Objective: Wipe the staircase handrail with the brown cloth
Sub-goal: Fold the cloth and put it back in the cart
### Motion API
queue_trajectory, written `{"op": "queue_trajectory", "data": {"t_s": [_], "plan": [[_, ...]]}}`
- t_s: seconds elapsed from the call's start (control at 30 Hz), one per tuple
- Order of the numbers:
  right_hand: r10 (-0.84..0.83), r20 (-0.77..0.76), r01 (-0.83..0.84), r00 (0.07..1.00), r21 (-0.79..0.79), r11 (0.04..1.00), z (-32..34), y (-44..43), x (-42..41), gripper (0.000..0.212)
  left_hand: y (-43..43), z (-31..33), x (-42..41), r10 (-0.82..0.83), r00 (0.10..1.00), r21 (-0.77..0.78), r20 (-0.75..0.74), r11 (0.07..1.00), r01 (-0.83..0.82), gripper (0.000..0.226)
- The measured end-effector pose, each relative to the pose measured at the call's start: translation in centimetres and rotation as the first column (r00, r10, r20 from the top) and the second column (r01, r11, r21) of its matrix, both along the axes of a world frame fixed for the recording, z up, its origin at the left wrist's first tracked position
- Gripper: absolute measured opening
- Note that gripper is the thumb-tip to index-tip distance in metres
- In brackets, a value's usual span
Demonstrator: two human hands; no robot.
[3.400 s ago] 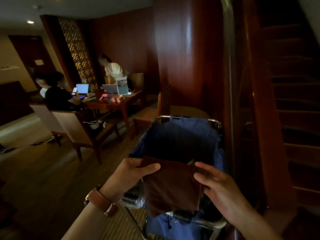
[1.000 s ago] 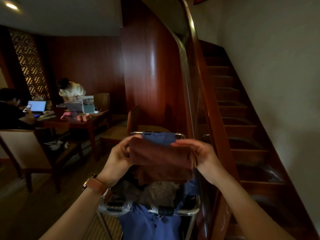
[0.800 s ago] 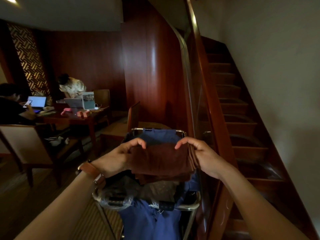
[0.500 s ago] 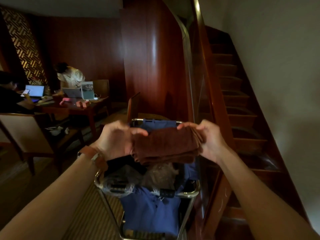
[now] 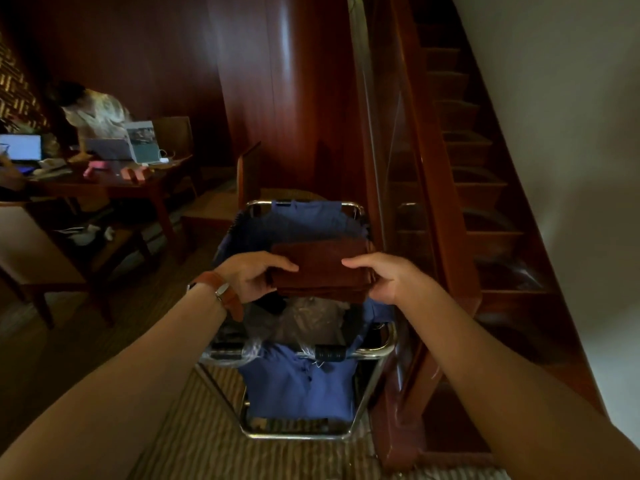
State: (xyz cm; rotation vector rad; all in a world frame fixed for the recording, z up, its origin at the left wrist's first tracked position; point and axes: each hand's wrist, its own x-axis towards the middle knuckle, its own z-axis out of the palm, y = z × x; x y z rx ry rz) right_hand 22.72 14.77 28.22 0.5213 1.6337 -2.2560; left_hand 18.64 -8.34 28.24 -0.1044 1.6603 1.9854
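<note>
Left hand: the left hand (image 5: 254, 275) is closed on the left edge of the brown cloth (image 5: 320, 268), with the thumb lying on top and the other fingers under the fabric. A brown strap (image 5: 221, 292) with a metal buckle goes around this wrist.
Right hand: the right hand (image 5: 384, 277) is closed on the right edge of the same cloth, thumb on top and pointing to the left, the other fingers below.
Brown cloth: it is folded in several layers to a thick rectangle and is held almost flat between the two hands, in the air above the open top of the cart.
Cart: a cart (image 5: 375, 353) of shiny metal tube with a blue fabric bag (image 5: 299, 388) hanging inside it stands directly under the hands. Crumpled clear plastic (image 5: 304, 318) lies in its top, just below the cloth.
Handrail: the wooden handrail (image 5: 420, 140) of the staircase goes up to the right of the cart, close beside it. The cloth does not touch it. A glass panel (image 5: 388, 140) stands on its left side.
Stairs: dark wooden steps (image 5: 481, 183) go up between the handrail and a pale wall (image 5: 568, 133).
Desk: at the far left a wooden desk (image 5: 114, 183) carries laptops (image 5: 21, 147) and small things, too blurred to name. A person in light clothes (image 5: 95, 112) bends over it.
Floor: a striped carpet (image 5: 194, 434) lies under the cart.
</note>
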Motion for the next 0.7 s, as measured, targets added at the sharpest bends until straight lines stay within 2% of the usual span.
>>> {"op": "queue_trajectory", "data": {"t_s": [0.1,0.2,0.3,0.37,0.5,0.6,0.63,0.7], "plan": [[-0.048,0.002,0.047,0.999,0.150,0.988,-3.8,-0.4,-3.3,0.031,1.2,-2.8,-3.3,0.080,0.993,-0.257,-0.084,0.961,-0.099,0.043],[-0.087,-0.075,0.109,0.993,0.382,0.918,-7.6,-0.5,-7.8,0.042,2.6,-6.0,-7.3,-0.052,0.996,-0.513,-0.075,0.858,0.006,0.041],[-0.036,-0.068,0.069,0.997,0.585,0.808,-11.4,-0.1,-13.1,0.045,4.4,-9.5,-12.4,-0.120,0.991,-0.643,-0.059,0.764,0.054,0.047],[0.009,0.010,-0.013,1.000,0.663,0.749,-14.5,0.1,-16.4,0.051,5.6,-12.3,-16.2,-0.144,0.988,-0.708,-0.048,0.703,0.068,0.057],[0.084,0.228,-0.219,0.970,0.668,0.711,-21.3,-0.1,-20.6,0.061,6.8,-18.9,-22.6,-0.288,0.957,-0.813,0.042,0.547,0.200,0.068],[0.128,0.411,-0.361,0.903,0.560,0.745,-27.1,-1.1,-22.3,0.064,7.2,-23.8,-25.2,-0.533,0.843,-0.907,0.078,0.312,0.282,0.080],[0.146,0.451,-0.395,0.881,0.527,0.752,-29.1,-1.6,-22.5,0.058,7.3,-25.5,-25.7,-0.597,0.796,-0.921,0.099,0.248,0.301,0.081],[0.189,0.502,-0.476,0.844,0.541,0.693,-32.5,-2.6,-22.7,0.039,7.8,-28.6,-26.4,-0.665,0.721,-0.914,0.194,0.145,0.379,0.069]]}}
